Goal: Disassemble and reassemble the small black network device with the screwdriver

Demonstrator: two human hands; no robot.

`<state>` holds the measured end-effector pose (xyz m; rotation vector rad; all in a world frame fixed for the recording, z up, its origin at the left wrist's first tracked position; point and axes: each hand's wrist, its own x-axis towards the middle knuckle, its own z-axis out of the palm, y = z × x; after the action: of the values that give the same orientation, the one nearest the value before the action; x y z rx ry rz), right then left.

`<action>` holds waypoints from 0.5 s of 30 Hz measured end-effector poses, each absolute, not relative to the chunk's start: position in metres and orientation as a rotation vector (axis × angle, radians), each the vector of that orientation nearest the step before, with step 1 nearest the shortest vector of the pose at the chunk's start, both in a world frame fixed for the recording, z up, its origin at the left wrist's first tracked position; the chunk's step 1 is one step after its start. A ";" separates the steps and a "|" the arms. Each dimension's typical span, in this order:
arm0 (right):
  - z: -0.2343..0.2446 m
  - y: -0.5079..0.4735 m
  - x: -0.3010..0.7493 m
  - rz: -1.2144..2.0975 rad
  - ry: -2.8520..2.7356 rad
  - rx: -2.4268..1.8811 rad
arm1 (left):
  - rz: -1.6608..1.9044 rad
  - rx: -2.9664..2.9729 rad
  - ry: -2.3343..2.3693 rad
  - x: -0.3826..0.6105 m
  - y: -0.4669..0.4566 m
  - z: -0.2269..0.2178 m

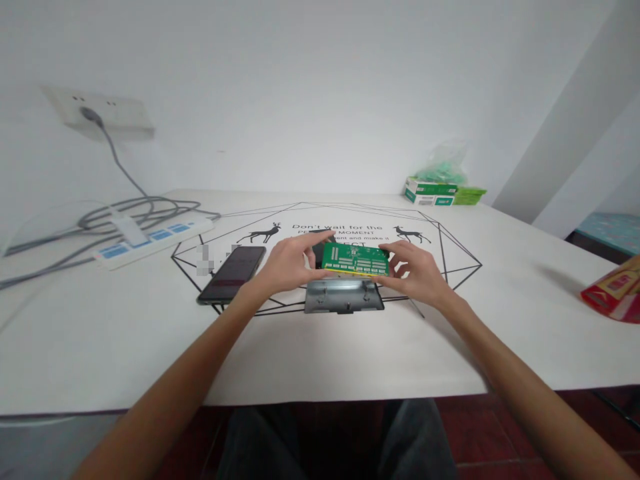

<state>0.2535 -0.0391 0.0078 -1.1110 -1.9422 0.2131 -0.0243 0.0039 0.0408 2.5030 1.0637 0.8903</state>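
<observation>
A green circuit board [355,259] is held level a little above the white table [310,353], between both hands. My left hand [291,263] grips its left end with thumb and fingers. My right hand [416,270] grips its right end. Right below the board lies a grey metal tray-like casing [343,297] on the table. A small dark object is partly hidden behind the board.
A dark phone [233,283] lies left of my left hand. A white power strip [150,240] with grey cables sits at the far left, plugged into a wall socket [103,113]. Green boxes and a bag [440,187] stand at the back right. A red packet [613,293] lies at the right edge.
</observation>
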 end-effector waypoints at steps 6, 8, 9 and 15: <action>0.001 -0.040 0.250 -0.144 -1.980 -1.103 | 1.037 2.965 1.153 -0.014 -0.006 0.035; 0.001 -0.042 0.248 -0.192 -1.964 -1.132 | 1.030 2.982 1.166 -0.014 -0.007 0.036; 0.002 -0.043 0.248 -0.209 -1.960 -1.149 | 1.010 2.976 1.170 -0.015 -0.006 0.036; 0.008 -0.046 0.248 0.075 -2.051 -1.206 | 0.581 2.876 1.064 -0.027 -0.001 0.046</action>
<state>0.2479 -0.0461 0.0078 -1.2056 -2.0506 0.0751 -0.0272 -0.0010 0.0455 2.8764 1.0641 0.5812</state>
